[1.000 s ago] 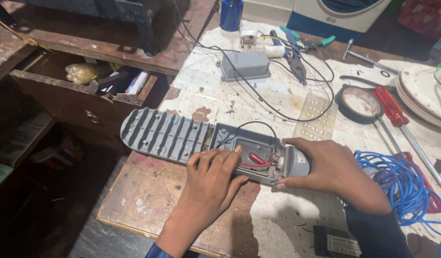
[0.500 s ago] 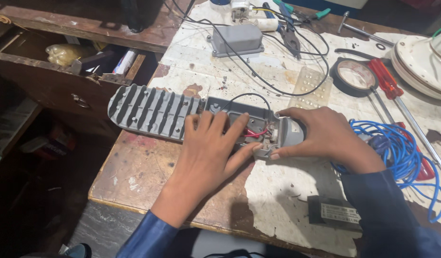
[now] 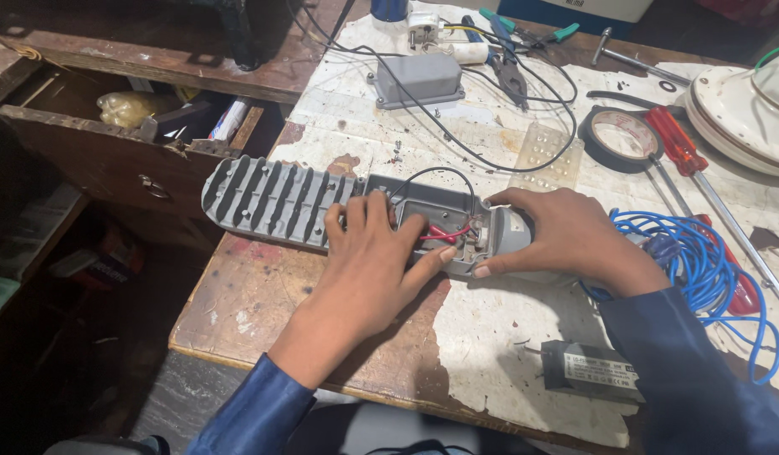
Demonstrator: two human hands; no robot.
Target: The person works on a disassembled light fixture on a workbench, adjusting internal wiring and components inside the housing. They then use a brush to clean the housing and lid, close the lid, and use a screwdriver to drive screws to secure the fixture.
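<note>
A grey cast lamp housing (image 3: 280,200) with a ribbed, finned back lies flat on the worn wooden table (image 3: 263,295), its long axis running left to right and its finned end reaching past the table's left edge, above an open drawer (image 3: 120,143). The left hand (image 3: 374,253) rests palm down over the open wiring compartment at the middle of the housing, fingers spread and flat, gripping nothing. The right hand (image 3: 566,236) cups the rounded right end of the housing, thumb below and fingers curled over the top, holding it in place. Red wires (image 3: 444,232) show inside the compartment between the two hands, and a thin black cable (image 3: 432,173) loops out of it toward the back of the table. A coil of blue cable (image 3: 701,261) lies just beside the right wrist. Farther back sit a grey rectangular box (image 3: 419,80), a roll of black tape (image 3: 621,139), a red-handled screwdriver (image 3: 678,143) and pliers (image 3: 509,72). A small dark rectangular unit (image 3: 592,372) lies near the front edge, below the right forearm.
</note>
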